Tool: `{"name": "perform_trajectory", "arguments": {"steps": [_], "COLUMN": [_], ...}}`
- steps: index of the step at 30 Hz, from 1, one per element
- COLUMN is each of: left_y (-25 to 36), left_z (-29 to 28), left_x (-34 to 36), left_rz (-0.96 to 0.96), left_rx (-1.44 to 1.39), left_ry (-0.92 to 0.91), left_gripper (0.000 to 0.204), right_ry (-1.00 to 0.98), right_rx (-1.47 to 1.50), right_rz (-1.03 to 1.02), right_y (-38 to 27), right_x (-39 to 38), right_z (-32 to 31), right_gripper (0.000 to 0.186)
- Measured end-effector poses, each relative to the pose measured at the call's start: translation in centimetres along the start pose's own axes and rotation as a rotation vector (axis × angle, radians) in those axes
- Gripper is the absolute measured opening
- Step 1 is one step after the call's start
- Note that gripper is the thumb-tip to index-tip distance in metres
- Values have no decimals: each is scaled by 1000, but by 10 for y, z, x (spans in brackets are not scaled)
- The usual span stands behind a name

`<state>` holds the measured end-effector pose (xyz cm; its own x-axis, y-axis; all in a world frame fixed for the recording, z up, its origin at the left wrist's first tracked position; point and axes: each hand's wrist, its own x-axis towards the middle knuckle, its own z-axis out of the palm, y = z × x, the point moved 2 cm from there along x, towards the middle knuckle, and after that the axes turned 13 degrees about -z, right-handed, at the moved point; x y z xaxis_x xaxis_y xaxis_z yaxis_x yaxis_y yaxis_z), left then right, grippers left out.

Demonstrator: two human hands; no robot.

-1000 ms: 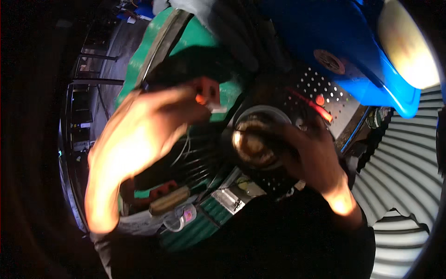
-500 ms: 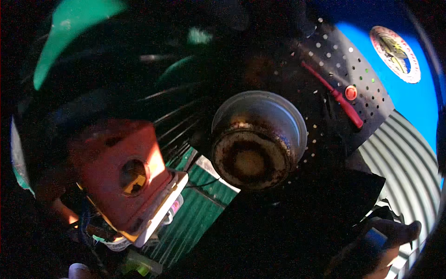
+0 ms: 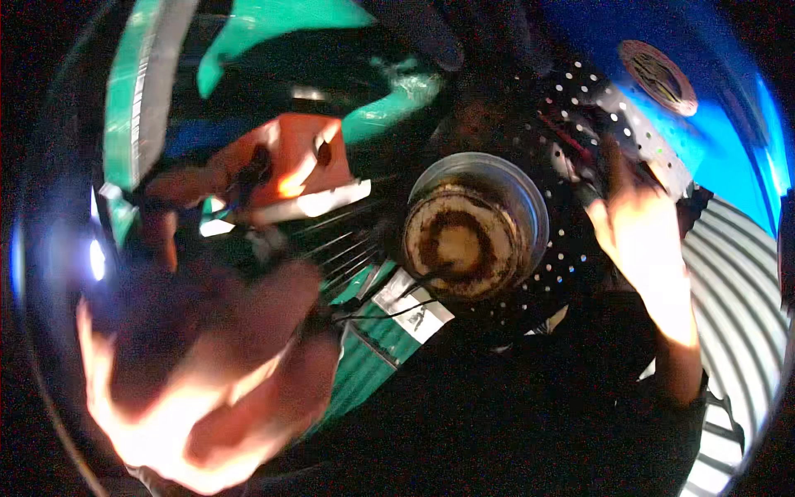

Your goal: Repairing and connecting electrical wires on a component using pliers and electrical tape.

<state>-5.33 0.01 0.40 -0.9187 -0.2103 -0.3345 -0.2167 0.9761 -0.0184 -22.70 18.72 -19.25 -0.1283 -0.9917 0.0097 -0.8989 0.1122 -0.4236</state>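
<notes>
I see the left hand (image 3: 207,373) blurred at lower left, the right hand (image 3: 638,215) beside the screwdriver (image 3: 570,141), upper right; whether either's fingers grip, I can't tell. The pot (image 3: 460,240) sits mid-frame.

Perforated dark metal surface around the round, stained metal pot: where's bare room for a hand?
A narrow strip of the perforated surface shows bare between the pot and the right hand; depth clearance can't be judged. It's crowded left of the pot, where the orange-red block with holes and the blurred left hand are.
</notes>
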Motion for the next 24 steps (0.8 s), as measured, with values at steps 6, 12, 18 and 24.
{"name": "perform_trajectory", "arguments": {"steps": [6,12,18,24], "left_y": [16,7,24,23], "left_z": [-38,-61,-85,-83], "left_x": [-6,8,2,26], "left_rz": [-284,248,122,141], "left_rx": [-136,162,214,131], "left_ry": [-26,-38,-56,-108], "left_gripper": [22,24,23,26], "right_ry": [242,404,596,915], "right_rx": [-227,843,597,792], "right_rz": [-259,-241,-389,-241], "right_y": [-2,-55,-141,-132], "right_x": [23,55,89,81], "right_z": [25,-44,-65,-36], "right_gripper": [51,44,33,29]}}
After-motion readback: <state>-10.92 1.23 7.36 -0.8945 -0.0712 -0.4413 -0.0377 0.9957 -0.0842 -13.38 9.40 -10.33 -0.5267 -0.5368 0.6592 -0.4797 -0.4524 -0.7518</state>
